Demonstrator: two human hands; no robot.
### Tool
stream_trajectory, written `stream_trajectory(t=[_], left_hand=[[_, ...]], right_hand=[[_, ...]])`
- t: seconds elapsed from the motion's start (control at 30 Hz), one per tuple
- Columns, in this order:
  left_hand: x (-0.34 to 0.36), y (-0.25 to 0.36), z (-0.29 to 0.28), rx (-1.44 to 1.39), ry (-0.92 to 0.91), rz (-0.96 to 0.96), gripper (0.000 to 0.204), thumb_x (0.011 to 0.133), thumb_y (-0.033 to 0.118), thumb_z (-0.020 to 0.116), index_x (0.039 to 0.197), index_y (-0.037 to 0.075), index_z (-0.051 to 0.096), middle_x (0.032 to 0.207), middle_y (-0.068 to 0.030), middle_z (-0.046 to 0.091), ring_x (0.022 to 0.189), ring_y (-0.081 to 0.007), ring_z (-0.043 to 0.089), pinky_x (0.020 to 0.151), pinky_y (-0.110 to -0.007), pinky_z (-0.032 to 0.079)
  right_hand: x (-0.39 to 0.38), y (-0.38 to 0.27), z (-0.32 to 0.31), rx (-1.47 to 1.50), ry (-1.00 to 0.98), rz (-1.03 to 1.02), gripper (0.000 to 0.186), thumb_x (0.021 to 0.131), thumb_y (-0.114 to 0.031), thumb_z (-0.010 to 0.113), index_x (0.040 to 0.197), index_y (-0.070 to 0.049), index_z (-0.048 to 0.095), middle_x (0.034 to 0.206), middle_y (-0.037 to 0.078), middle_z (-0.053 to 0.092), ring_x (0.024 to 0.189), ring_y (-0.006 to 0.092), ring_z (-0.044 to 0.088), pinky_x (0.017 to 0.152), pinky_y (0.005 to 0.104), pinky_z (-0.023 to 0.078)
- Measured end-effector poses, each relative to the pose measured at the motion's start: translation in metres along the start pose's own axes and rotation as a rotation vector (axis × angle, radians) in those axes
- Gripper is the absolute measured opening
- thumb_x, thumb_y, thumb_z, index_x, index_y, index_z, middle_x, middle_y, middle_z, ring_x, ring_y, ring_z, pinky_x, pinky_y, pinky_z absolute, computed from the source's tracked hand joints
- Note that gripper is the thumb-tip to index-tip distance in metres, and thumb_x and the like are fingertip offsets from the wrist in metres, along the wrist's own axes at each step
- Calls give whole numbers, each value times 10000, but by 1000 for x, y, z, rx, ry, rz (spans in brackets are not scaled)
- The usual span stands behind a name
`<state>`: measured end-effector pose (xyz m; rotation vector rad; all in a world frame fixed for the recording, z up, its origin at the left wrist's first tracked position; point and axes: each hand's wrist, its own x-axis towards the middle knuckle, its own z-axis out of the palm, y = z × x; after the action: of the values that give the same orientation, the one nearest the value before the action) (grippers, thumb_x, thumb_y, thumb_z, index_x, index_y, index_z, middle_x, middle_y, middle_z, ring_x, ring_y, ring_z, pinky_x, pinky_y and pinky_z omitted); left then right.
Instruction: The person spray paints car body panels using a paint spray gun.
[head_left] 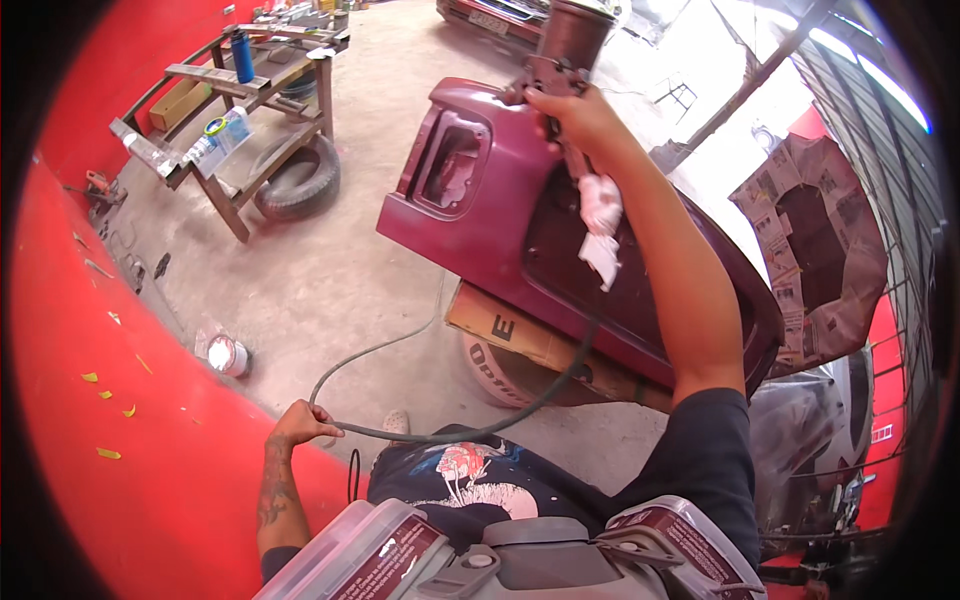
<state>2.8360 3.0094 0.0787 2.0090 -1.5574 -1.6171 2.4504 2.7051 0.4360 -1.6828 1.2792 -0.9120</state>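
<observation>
My right hand (585,122) is wrapped round the grip of a paint spray gun (574,40), held up over a glossy maroon car body panel (490,262). White wrapping (600,212) covers the lower end of the gun's handle. A grey-green air hose (500,424) hangs from there and loops across in front of me. At the lower left, my left hand (306,422) pinches the hose, away from the panel. The panel has a framed opening at its left end and a dark recess in its middle. It rests slanted on a cardboard piece (478,312) above a round container (492,370).
A wooden workbench (228,205) with a blue bottle (241,56) stands far left, a tyre (300,180) beneath it. Along the left runs a red wall (110,350), with a paint can (228,355) nearby. Newspaper-masked material (830,250) stands at the right. A car (495,18) is behind.
</observation>
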Motion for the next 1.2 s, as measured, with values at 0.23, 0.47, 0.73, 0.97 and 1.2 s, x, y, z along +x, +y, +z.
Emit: stream_trajectory(t=[0.23,0.47,0.73,0.97,1.2], left_hand=[[20,74,33,6,-15,180,344,640,284,888,703,15,682,625,-18,630,575,-89,538,553,-269,444],[32,149,84,96,-135,320,315,679,249,864,751,-2,689,656,-18,633,619,-92,546,587,-282,455],[21,232,163,233,-373,412,373,664,243,866,846,-43,709,747,-74,679,719,-145,609,677,-302,479],[16,262,199,321,-414,481,396,680,296,861,829,-38,710,724,-86,681,680,-147,613,660,-298,492],[43,213,177,205,-304,410,348,665,265,874,772,-16,698,695,-59,658,669,-128,590,643,-297,483]], right_hand=[[-134,32,-133,-107,314,84,243,861,-254,700,746,-62,605,626,16,578,529,87,548,431,239,416],[-278,89,-259,-100,669,229,261,875,-299,689,754,-73,640,630,0,582,529,86,536,439,238,404],[-408,165,-403,-139,1029,353,218,849,-241,712,756,-59,635,623,4,590,505,86,543,422,243,422],[-464,201,-448,-352,1255,442,190,854,-210,698,790,-39,645,644,18,611,486,97,559,394,264,462],[-451,186,-381,-255,1178,447,141,854,-169,683,867,-60,596,642,-4,553,507,89,540,396,253,453]])
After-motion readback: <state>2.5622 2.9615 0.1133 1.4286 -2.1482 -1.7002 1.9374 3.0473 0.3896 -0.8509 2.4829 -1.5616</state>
